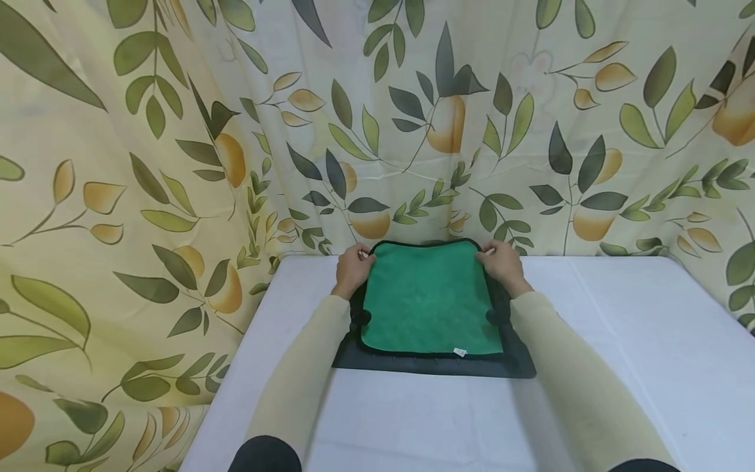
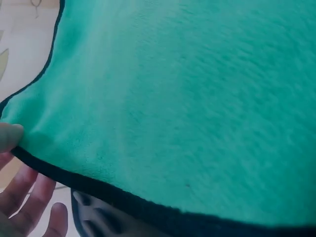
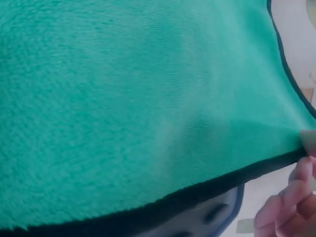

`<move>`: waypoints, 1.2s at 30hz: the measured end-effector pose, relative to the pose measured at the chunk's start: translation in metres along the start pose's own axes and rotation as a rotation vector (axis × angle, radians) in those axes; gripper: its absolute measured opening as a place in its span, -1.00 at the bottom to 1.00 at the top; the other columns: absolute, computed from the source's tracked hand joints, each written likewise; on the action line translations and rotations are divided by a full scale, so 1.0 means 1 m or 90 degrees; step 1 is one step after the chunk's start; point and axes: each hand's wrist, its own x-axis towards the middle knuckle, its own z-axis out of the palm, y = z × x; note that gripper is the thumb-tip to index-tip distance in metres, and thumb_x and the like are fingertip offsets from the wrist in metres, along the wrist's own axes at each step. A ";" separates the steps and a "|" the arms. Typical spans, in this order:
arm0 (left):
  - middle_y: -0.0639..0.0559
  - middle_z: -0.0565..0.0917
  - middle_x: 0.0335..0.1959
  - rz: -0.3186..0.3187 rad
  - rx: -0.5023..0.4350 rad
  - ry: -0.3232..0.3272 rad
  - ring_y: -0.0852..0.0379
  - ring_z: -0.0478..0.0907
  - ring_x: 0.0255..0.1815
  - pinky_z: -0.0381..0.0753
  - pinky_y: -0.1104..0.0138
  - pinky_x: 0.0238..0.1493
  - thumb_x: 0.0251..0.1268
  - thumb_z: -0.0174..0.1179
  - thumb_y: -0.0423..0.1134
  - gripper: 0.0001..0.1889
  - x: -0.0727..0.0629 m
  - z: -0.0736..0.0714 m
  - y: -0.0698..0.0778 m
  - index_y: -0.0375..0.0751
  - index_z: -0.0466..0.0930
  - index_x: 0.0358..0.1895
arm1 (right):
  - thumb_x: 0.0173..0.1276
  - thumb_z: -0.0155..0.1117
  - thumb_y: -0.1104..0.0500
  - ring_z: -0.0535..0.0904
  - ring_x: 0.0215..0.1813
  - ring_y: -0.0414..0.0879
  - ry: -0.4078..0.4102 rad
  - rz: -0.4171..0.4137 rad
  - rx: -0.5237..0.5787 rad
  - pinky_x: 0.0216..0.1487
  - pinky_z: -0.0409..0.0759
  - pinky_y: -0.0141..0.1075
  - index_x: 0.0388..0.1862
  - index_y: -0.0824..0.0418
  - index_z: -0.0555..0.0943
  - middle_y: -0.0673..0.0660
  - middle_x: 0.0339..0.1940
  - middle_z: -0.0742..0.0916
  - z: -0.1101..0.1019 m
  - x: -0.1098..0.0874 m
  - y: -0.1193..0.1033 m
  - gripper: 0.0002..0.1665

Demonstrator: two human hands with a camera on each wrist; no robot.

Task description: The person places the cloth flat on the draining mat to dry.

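Note:
A green plush cloth with a black edging is spread over a dark mat. My left hand pinches its far left corner between thumb and fingers. At the far right corner, my right hand pinches the cloth the same way. A small white tag shows on the near edge. Both wrist views are filled by the cloth's fuzzy surface; under its edge, part of a dark object with raised ridges is visible.
The mat lies on a table with a white cover. Behind and to the left hangs a curtain printed with leaves and fruit. Dark rounded pieces stick out at both sides of the cloth.

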 end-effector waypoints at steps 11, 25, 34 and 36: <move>-0.09 0.72 -0.17 0.009 0.120 -0.147 -0.04 0.64 -0.13 0.58 0.10 -0.01 0.41 0.26 -0.18 -0.71 -0.016 -0.007 -0.013 -0.13 0.61 0.12 | 0.50 0.19 0.07 0.50 -0.23 0.04 -0.190 -0.012 -0.066 -0.25 0.43 -0.23 -0.22 0.34 0.58 0.23 -0.24 0.65 -0.008 -0.012 0.023 -0.69; 0.06 0.55 -0.52 0.111 0.053 -0.364 0.18 0.44 -0.53 0.42 0.34 -0.40 0.39 0.30 -0.24 -0.72 -0.077 -0.049 -0.029 -0.19 0.58 0.10 | 0.45 0.30 -0.05 0.31 -0.51 -0.15 -0.358 -0.058 -0.062 -0.44 0.29 -0.28 -0.64 0.13 0.51 -0.08 -0.67 0.42 -0.031 -0.093 0.031 -0.52; 0.05 0.61 -0.63 0.082 -0.013 -0.436 0.15 0.59 -0.56 0.54 0.35 -0.42 0.36 0.33 -0.27 -0.77 -0.101 -0.060 -0.022 -0.24 0.63 0.01 | 0.46 0.29 -0.02 0.27 -0.55 -0.17 -0.362 -0.047 -0.040 -0.47 0.26 -0.32 -0.72 0.07 0.40 -0.09 -0.73 0.39 -0.032 -0.124 0.029 -0.46; 0.05 0.63 -0.63 0.075 -0.031 -0.430 0.15 0.62 -0.55 0.53 0.35 -0.43 0.37 0.32 -0.29 -0.81 -0.105 -0.063 -0.023 -0.25 0.64 -0.03 | 0.47 0.28 0.00 0.28 -0.54 -0.16 -0.357 -0.048 -0.029 -0.47 0.26 -0.31 -0.70 0.09 0.41 -0.08 -0.72 0.39 -0.034 -0.128 0.029 -0.48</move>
